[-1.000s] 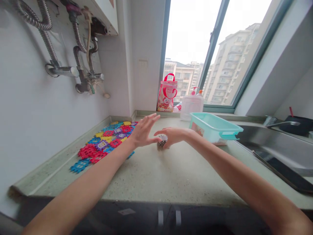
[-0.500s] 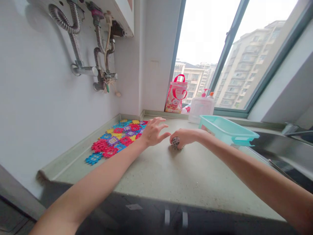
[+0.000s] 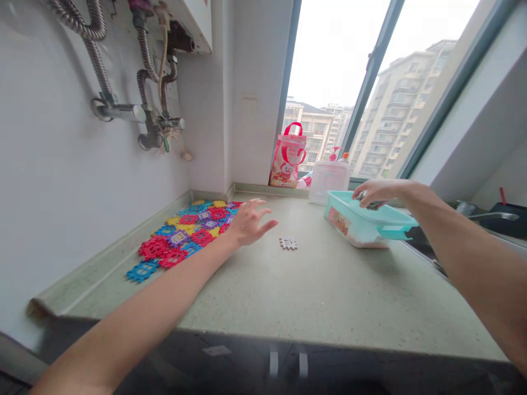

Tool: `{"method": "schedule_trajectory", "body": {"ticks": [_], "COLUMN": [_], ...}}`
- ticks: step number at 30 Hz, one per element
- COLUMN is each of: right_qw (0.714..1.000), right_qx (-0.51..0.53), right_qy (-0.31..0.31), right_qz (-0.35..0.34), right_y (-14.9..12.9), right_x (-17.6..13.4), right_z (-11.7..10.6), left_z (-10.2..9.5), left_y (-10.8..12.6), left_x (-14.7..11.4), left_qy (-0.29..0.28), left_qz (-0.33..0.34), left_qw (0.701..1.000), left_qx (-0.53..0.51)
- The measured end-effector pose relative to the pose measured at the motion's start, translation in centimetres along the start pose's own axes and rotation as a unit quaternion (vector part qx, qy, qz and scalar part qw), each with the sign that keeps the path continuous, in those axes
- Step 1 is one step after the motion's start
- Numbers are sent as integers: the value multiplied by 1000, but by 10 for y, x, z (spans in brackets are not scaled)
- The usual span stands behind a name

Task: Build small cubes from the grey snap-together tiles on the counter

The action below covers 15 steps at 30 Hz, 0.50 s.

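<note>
My right hand [image 3: 381, 192] is closed around some grey interlocking building blocks [image 3: 373, 205] above the mint-green plastic bin [image 3: 358, 222]; the fingers hide how many. A single white-grey block [image 3: 288, 243] with a window-like pattern lies flat on the counter, left of the bin. My left hand [image 3: 250, 222] hovers with fingers apart and holds nothing. Beside it, to the left, red, blue, yellow and purple interlocking blocks [image 3: 179, 237] lie spread along the back wall.
A pink handled bag [image 3: 285, 164] and a clear container with a pump [image 3: 329, 181] stand by the window. The sink [image 3: 428, 247] lies right of the bin. Metal hoses and valves [image 3: 123, 112] jut from the left wall. The counter's front edge [image 3: 329, 344] runs below my arms.
My right hand has lifted the grey blocks off the counter and carried them right, over the bin. One white-grey block now shows on the counter. My left hand has barely moved.
</note>
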State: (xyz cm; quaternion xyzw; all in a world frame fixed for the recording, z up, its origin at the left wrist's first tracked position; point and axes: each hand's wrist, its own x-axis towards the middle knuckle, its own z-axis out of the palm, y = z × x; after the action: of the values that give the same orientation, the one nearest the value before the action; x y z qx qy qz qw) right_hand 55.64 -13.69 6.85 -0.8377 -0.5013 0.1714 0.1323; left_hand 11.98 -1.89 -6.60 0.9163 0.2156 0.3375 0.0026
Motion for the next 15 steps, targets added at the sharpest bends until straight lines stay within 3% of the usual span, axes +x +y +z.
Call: {"method": "schedule_trajectory", "body": {"ticks": [5,9,11,13,15], "right_qw": [994,995,989,964,949], "right_qx": [-64,-95,-124,-150,-122], "right_qy": [-76,-17,76,177,169], "right_qz": [42,34,-32,-133,-235], "right_y": [39,35,19,-7,-40], "right_x": [14,10,0,-16,-34], "right_z": [37,16,2,2,24], "left_z": [4,6,7,9,10], "left_y": [-3,-5,-5,-5,-4], "left_x": [0,1,1,1,1], "left_qy": [-32,-44,-55,-69,-82], "left_qz": [3,10,9,2,-4], "left_qw": [999,999,998,997,995], "left_qx": [11,27,33,40,48]}}
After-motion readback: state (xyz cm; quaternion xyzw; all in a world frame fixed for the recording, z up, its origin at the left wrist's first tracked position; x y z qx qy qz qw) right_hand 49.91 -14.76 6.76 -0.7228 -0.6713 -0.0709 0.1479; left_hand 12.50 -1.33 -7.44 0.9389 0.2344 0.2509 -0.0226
